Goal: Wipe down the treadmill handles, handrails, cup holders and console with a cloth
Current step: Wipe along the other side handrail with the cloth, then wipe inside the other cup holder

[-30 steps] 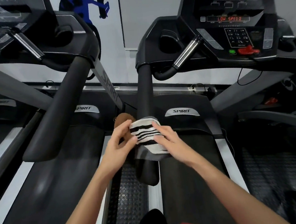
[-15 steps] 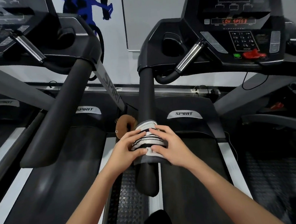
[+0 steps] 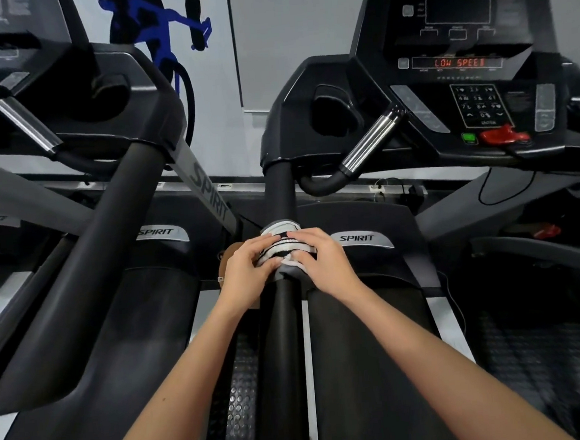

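Cloth point(image 3: 285, 247), striped black and white, wrapped over the black handrail point(image 3: 283, 340) at centre frame, roughly midway along its visible length. Gripped from both sides. Left hand point(image 3: 246, 274) curled onto it from the left, fingers bent and close together over the top, thumb pressed against the lower edge. Right hand point(image 3: 327, 263) clamped on from the right, fingers point(image 3: 303, 234) bent and slightly spread across the stripes. Fingertips of the two hands nearly meeting on top. Brown thing point(image 3: 231, 253) peeking out just behind the left hand; cannot tell what. Bare rail above the cloth up to the console point(image 3: 460, 70) housing at upper right, and bare rail below it down to the bottom edge. Open gap left of the rail, over a studded floor mat point(image 3: 240, 395), before the neighbouring machine's rail point(image 3: 90, 275). Counted: one cloth, two hands, two treadmills, two long rails, two chrome grips point(image 3: 370, 142), two cup holders point(image 3: 334, 112) plainly seen, one per machine.
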